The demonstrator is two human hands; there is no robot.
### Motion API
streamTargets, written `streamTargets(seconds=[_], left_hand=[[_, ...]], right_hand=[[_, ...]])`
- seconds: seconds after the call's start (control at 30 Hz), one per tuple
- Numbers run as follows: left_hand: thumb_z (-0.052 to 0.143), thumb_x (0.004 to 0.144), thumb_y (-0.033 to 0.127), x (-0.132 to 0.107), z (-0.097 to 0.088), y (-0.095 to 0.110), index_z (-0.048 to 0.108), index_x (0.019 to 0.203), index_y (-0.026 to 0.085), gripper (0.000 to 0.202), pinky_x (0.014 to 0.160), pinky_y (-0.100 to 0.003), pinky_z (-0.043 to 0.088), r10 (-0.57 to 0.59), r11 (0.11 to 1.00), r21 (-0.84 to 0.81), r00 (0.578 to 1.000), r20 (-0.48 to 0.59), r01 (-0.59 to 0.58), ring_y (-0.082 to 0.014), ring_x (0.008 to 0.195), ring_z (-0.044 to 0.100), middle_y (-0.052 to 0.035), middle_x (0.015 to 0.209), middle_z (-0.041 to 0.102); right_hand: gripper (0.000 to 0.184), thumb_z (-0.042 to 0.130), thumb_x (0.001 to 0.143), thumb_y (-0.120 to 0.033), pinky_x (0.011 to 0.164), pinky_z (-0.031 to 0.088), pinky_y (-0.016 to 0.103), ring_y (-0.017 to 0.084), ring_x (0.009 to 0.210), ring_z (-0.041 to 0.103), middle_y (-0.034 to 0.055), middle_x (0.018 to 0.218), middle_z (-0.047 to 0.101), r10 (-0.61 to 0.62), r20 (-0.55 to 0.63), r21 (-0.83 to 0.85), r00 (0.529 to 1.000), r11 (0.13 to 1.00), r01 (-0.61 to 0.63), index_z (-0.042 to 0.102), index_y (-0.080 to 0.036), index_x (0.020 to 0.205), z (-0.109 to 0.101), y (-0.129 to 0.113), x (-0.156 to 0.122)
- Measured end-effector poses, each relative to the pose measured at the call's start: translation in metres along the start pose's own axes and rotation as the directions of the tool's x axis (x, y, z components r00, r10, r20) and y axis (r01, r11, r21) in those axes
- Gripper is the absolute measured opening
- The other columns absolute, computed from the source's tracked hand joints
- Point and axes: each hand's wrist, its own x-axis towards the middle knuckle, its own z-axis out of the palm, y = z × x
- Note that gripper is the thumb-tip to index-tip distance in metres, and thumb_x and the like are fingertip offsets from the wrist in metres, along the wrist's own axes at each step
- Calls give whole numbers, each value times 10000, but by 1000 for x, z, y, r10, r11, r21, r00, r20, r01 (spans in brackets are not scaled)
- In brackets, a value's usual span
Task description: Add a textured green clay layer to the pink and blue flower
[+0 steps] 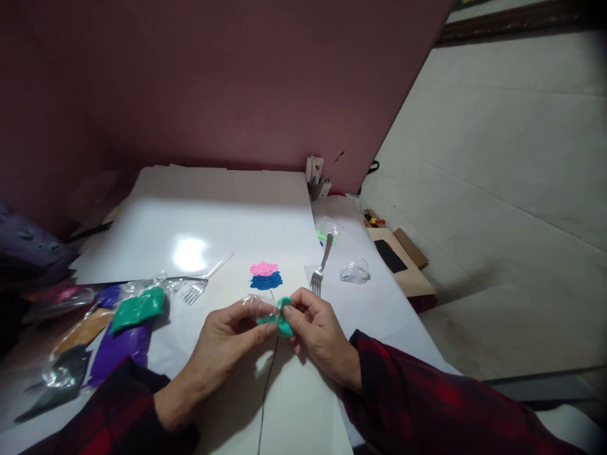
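**Both hands pinch a green clay lump over the white sheet**

The green clay lump [281,320] sits low in the middle of the view, just above the white sheet [213,215], held between 2 hands. The left hand [227,338] pinches its left end between thumb and forefinger, and a bit of clear wrap [255,304] clings there over the fingertips. The right hand [315,328] pinches the right end, its fingers curled in close. Both wrists come out of red and black plaid sleeves. A thin dark wire [266,387] runs from under the lump down toward the bottom edge.

Just beyond the hands lies a small layered clay shape, its pink part [264,268] on top and its blue part [266,280] touching below. To its right a metal fork [321,268] lies with its tines near the right hand, and a crumpled piece of clear plastic [355,272] rests just beside it. To the left lies a clear plastic fork [202,284].

Farther left, bags of clay lie in a loose pile: a green bag [137,308], a purple bag [121,347], an orange-brown bag [85,328] and a black bag [61,379]. At the far edge of the sheet a cup of tools [317,182] stands against the maroon wall [213,76], and a cardboard piece [403,259] lies off to the right.
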Motion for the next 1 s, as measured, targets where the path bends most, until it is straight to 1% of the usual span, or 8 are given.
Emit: streamTargets(seconds=[0.17,0.3,0.4,0.47,0.6,0.8,0.9,1.0], left_hand=[[751,722,274,0,1,3,664,776,165,150,720,-286,476,-60,998,-32,998,18,61,-149,746,613,-13,786,663],[737,738,281,-2,1,5,610,745,162,174,589,-209,426,-86,996,-8,996,21,87,-93,623,559,22,689,629],[745,727,285,-4,1,4,564,710,165,218,522,-187,389,-84,996,-28,996,-13,84,-68,544,502,52,615,577],[769,695,282,-5,1,1,590,770,171,223,517,-193,395,-84,995,-56,995,-56,81,-69,533,498,50,635,589],[806,643,271,-4,0,-5,679,949,166,348,503,-195,398,-118,992,-55,985,-122,112,-66,525,495,9,712,639],[789,665,314,-1,2,1,738,837,171,229,460,-182,384,-145,988,-68,982,-120,138,-72,555,510,-31,844,650],[765,691,321,-1,3,5,735,807,173,190,438,-175,383,-151,988,-49,984,-94,147,-75,556,507,-19,829,626],[753,700,356,-1,3,6,714,813,169,222,426,-189,401,-174,984,-36,982,-73,172,-82,523,513,-11,774,620]], right_hand=[[251,585,861,-406,294,311,128,48,350,427,-84,505,481,20,8,25,1000,999,-20,484,-188,790,1,0,0],[260,578,865,-415,308,322,128,45,350,424,-83,494,484,24,11,37,1000,999,-24,483,-187,784,1,-1,-1],[255,581,864,-411,314,332,126,46,362,432,-80,498,489,15,9,44,1000,999,-16,485,-187,788,1,-1,1],[254,588,859,-406,315,338,125,49,372,439,-81,496,485,-1,-13,38,1000,999,1,485,-187,785,0,0,2],[255,590,859,-406,303,329,125,50,367,440,-82,497,478,-22,-51,-8,998,1000,22,483,-188,778,-2,1,4],[247,582,866,-405,289,315,126,47,332,421,-87,477,479,-9,-7,-24,1000,1000,8,487,-191,784,-2,2,2],[244,576,869,-405,277,307,127,48,320,415,-86,475,488,3,9,-2,1000,1000,-3,488,-192,788,-2,2,2],[235,575,870,-396,279,309,125,49,332,423,-84,484,488,8,6,19,1000,1000,-8,490,-193,790,-1,2,2]])
